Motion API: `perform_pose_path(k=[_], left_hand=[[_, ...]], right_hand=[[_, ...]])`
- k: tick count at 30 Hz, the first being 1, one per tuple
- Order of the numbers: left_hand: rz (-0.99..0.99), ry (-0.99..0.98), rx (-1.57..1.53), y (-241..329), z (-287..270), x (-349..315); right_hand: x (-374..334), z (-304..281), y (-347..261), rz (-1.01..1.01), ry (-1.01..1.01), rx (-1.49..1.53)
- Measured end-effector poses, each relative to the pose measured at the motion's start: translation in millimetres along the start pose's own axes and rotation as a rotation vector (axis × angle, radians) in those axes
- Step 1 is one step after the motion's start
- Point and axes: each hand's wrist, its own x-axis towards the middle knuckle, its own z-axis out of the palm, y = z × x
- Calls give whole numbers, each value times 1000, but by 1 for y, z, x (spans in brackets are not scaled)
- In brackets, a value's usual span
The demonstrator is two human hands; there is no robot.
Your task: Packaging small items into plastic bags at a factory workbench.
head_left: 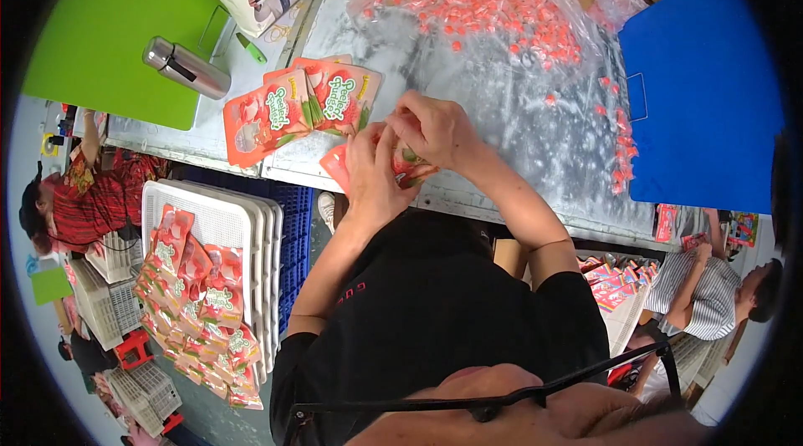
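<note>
Pouch (333, 167) looks light, floppy, slick, best held by its edges; our left hand (374, 172) clasps it, our right hand (437, 133) pinches inward, hold unclear.

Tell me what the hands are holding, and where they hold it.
A red pouch: the left hand holds it across its middle. The right hand is at its far edge; its exact grip is hidden.
</note>
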Motion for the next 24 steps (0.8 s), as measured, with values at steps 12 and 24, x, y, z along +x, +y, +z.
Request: perform_pose_path(k=[12,24], left_hand=[[-107,47,-223,1,15,5],[-133,101,-384,-7,1,21]], right_hand=[[2,-11,-18,272,-45,867],[68,-18,104,14,424,59]])
